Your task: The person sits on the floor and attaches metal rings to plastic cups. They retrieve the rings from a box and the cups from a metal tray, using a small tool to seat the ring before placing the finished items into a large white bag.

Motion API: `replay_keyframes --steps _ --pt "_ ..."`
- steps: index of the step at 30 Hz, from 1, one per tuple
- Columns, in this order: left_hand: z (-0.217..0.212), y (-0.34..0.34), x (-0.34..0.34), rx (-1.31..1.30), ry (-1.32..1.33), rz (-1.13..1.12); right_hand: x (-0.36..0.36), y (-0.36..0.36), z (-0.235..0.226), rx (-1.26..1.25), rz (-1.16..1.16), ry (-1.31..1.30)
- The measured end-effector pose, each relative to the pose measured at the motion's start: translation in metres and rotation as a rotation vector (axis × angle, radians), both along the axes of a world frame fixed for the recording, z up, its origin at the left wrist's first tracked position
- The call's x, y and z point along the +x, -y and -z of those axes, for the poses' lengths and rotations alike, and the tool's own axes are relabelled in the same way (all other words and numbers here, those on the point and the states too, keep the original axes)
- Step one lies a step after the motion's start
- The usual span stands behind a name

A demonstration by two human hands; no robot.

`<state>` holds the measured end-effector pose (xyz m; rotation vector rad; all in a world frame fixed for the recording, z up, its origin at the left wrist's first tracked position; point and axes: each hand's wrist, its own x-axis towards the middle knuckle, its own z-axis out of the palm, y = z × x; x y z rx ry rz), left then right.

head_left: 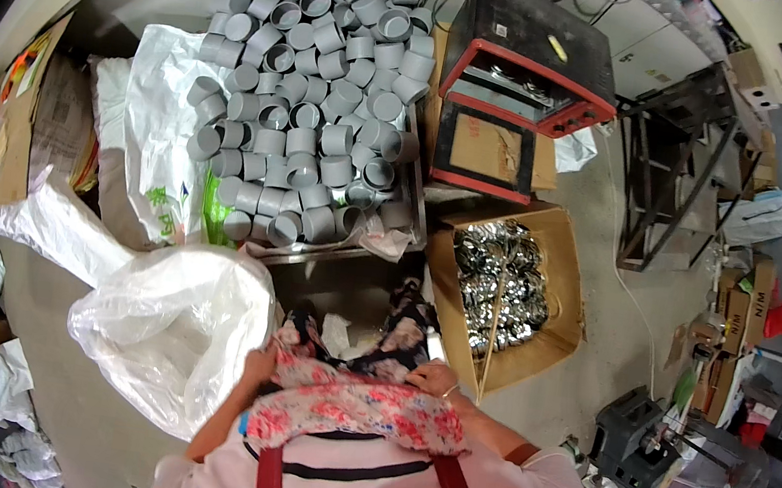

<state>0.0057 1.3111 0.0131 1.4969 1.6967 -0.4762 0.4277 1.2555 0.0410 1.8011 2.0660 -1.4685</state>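
Observation:
A floral apron (pixel 355 407) in red, pink and white lies bunched across my lap. My left hand (pixel 263 361) is closed at its left edge, beside the rim of a large clear plastic bag (pixel 179 315); some of its fingers are hidden. My right hand (pixel 434 377) is closed on the apron's upper right edge, near a cardboard box (pixel 540 352). Beyond my knees, a heap of short grey plastic pipe caps (pixel 314 115) covers a metal-edged table (pixel 335 253). Shiny round metal pieces (pixel 504 288) fill much of the box, with a thin stick (pixel 496 327) lying across them.
A black and red oven (pixel 534 56) stands at the back with its door (pixel 485 148) hanging down. Right of it is a dark metal frame (pixel 683 164). A small black machine (pixel 627 438) sits at the lower right. White sacks (pixel 167 106) lie left of the caps.

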Motion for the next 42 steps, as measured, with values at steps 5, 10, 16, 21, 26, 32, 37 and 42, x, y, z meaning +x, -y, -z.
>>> replay_keyframes --steps 5,10,16,21,26,32,37,42 --pt "0.012 -0.063 0.107 0.032 0.315 -0.481 0.051 -0.112 0.027 0.217 -0.162 0.055" --pt "0.082 -0.145 0.155 0.047 0.336 0.215 0.097 -0.277 0.119 0.474 -0.058 0.129" --pt "0.195 -0.151 0.198 0.154 0.679 0.320 0.083 -0.360 0.178 1.028 -0.237 0.099" --pt "0.235 -0.128 0.205 0.417 0.737 0.419 0.044 -0.337 0.193 1.182 -0.437 0.071" --pt "0.216 -0.098 0.194 0.471 0.715 0.257 0.063 -0.274 0.153 1.142 -0.378 -0.064" --pt "0.190 -0.059 0.195 0.498 0.580 0.311 0.159 -0.221 0.130 0.794 -0.156 0.147" --pt "0.166 -0.056 0.208 0.529 0.672 0.246 0.219 -0.253 0.098 1.234 0.150 0.539" --pt "0.184 -0.097 0.239 0.567 0.729 0.228 0.246 -0.349 0.070 0.948 0.460 0.718"
